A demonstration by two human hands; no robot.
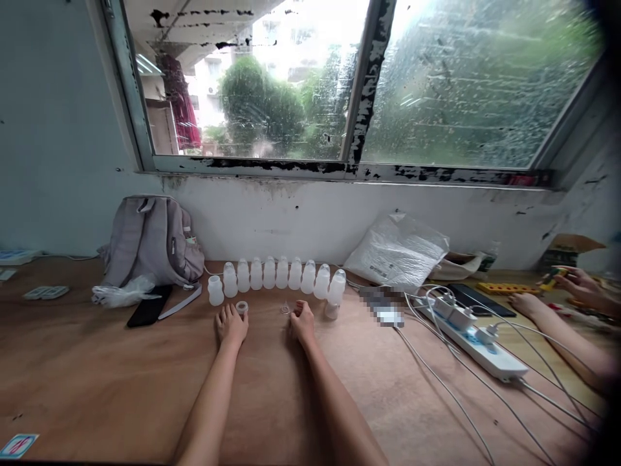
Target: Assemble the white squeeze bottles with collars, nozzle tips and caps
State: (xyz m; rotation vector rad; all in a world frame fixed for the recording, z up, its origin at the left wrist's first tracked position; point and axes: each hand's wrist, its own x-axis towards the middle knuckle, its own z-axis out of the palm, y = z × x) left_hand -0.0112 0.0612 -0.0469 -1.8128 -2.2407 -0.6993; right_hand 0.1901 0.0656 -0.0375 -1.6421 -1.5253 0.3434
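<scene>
A curved row of translucent white baby bottles [269, 273] stands in front of my hands. Most have clear domed covers; the leftmost bottle [215, 291] shows an uncovered top. My left hand [233, 325] rests on the table, its thumb and index finger closed around a white collar ring [242, 307]. Between my hands lies a clear bottle nipple [285, 310]. Just right of it, my right hand [303, 320] has curled fingers pressed together, and their inner side is hidden. A small clear cup-like piece [331, 312] sits below the rightmost bottle [336, 285].
Left stand a grey backpack [145, 236], a plastic bag [123, 292] and a black phone-like slab [149, 307]. To the right are a silvery bag [400, 252], a blurred device [383, 307], and a power strip [478, 343] with trailing cables. Another person's hands [528, 304] are far right.
</scene>
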